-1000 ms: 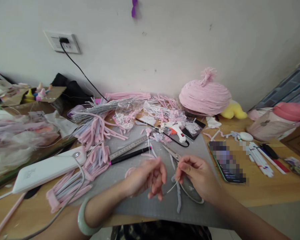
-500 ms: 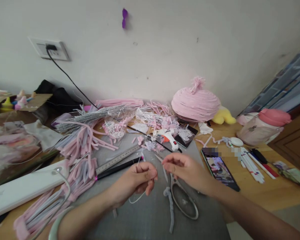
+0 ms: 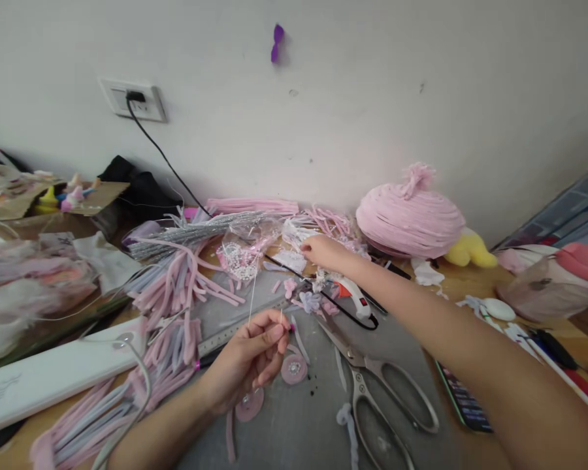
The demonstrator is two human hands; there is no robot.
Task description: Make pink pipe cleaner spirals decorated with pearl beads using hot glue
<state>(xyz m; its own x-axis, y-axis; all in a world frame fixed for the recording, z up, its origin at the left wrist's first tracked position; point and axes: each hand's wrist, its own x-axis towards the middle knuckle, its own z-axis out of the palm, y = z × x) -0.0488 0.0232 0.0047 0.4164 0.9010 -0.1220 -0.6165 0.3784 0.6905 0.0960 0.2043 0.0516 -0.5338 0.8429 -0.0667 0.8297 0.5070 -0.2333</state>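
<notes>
My left hand (image 3: 252, 358) is closed in a pinch on a thin white thread (image 3: 253, 300), which rises above the fingers. Below it lie two pink coiled discs with beaded centres: one disc (image 3: 294, 369) is in plain view, while the other disc (image 3: 249, 405) is partly behind the hand. My right hand (image 3: 321, 252) reaches to the back of the table, fingers pressed together beside a pack of white beads (image 3: 292, 260); what they hold, if anything, is hidden. Large metal scissors (image 3: 355, 359) rest on the grey mat (image 3: 308, 424), blades partly apart.
A white glue gun (image 3: 357, 297) and small fuzzy flowers (image 3: 310, 301) lie under my right forearm. Pink fuzzy stems (image 3: 176, 281), a ruler (image 3: 215, 339) and a white bar (image 3: 59, 372) are at left. A pink yarn-like bundle (image 3: 410, 219) and a phone (image 3: 463, 398) are at right.
My right hand has left the scissors and moved up to the back of the table. The scissors now lie on the mat. The view has turned a little left; the pink discs now show.
</notes>
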